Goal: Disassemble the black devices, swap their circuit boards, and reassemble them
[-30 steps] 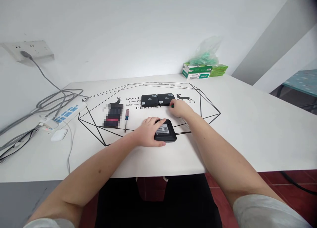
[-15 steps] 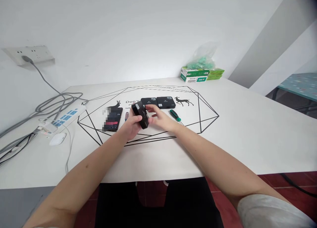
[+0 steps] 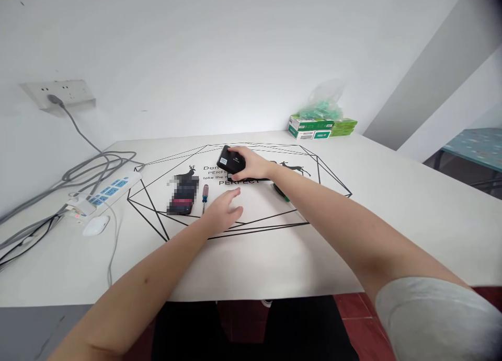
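Note:
My right hand [image 3: 254,164] is closed on a small flat black box [image 3: 230,161] with a pale label on one corner, which is tilted over the printed lettering. My left hand [image 3: 223,212] is empty, its fingers apart, just above the table in front of the box. Beside its wrist lies a screwdriver [image 3: 205,192] with a red and blue handle. Another screwdriver, with a green and black handle [image 3: 279,191], is partly covered by my right forearm. The other black boxes are mostly hidden behind my right hand.
A phone [image 3: 183,198] lies left of the screwdriver. Further left are a power strip [image 3: 113,189], looped grey cables [image 3: 84,165] and a white earbud case [image 3: 96,225]. Green and white cartons [image 3: 311,126] with a plastic bag [image 3: 323,102] stand at the back right of the table [image 3: 392,214].
The black box, earlier in both hands, has moved away from me in my right hand. My left hand has let go and opened, staying nearer to me.

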Motion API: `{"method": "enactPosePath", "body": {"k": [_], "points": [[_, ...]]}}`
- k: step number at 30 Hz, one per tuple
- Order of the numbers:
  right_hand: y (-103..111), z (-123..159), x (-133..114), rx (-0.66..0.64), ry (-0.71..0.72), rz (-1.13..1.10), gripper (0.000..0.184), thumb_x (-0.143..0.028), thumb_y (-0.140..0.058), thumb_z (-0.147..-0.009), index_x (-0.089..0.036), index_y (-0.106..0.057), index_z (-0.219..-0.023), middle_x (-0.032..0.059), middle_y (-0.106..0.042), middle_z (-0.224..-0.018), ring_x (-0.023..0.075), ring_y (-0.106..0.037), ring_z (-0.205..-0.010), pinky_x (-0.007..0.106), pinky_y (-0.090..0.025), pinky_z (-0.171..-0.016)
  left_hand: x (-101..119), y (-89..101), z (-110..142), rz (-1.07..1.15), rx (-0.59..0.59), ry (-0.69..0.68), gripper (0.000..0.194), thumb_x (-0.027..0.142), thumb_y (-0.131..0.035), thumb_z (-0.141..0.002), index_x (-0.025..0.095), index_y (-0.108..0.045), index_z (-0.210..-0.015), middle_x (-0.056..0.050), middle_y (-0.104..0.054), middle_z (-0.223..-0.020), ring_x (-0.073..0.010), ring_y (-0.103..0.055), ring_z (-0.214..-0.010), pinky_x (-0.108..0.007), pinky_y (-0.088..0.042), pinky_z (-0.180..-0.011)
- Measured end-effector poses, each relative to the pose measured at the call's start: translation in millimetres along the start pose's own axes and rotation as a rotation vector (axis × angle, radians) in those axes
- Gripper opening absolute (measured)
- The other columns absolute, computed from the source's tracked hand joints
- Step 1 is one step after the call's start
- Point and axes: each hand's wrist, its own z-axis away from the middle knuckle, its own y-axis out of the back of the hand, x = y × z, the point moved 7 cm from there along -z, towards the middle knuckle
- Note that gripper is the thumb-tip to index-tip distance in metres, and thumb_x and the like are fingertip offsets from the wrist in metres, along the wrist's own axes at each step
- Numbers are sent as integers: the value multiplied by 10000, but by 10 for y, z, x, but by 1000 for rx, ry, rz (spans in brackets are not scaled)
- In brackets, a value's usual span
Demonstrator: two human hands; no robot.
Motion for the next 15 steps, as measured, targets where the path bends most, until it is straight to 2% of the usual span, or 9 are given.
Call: {"method": "enactPosePath", "body": {"k": [2, 5, 8, 12, 15], "points": [[-65, -187, 60, -81, -15, 104, 1102, -415, -928, -621, -189, -482, -1604, 192, -492, -1651, 417, -438, -1542, 597, -356, -1291, -16, -57, 4, -312, -50, -66, 726, 465, -568, -993, 135, -450, -1629, -208, -450, -1697, -374, -389, -1597, -567, -284, -1324], [-294, -404, 75, -210, -26, 178, 1078, -415, -943, -602, -246, -525, -1581, 165, -508, -1634, 439, -430, -1536, 625, -391, -1257, -54, -180, 35, -576, -205, -74, 697, 489, -432, -1077, 81, -416, -1641, -215, -280, -1781, -368, -200, -1677, -546, -197, -1352], [-534, -591, 87, -267, -29, 174, 1071, -449, -947, -605, -278, -534, -1579, 144, -512, -1631, 437, -457, -1514, 606, -425, -1238, -55, -236, 70, -675, -301, -51, 752, 561, -341, -1120, 63, -335, -1683, -216, -156, -1808, -354, -76, -1696, -522, -122, -1363], [-759, -814, 209, -286, -23, 196, 1079, -459, -948, -592, -278, -543, -1575, 149, -540, -1617, 437, -498, -1488, 598, -455, -1220, -28, -229, 76, -701, -317, -25, 764, 579, -351, -1120, 83, -309, -1700, -209, -130, -1810, -349, -64, -1697, -523, -119, -1359], [-841, -927, 327, -295, -29, 193, 1086, -484, -930, -606, -296, -522, -1595, 133, -520, -1647, 418, -503, -1499, 573, -453, -1235, -10, -236, 73, -705, -325, -27, 771, 578, -349, -1121, 72, -307, -1701, -218, -138, -1807, -353, -66, -1696, -529, -116, -1358]]}}
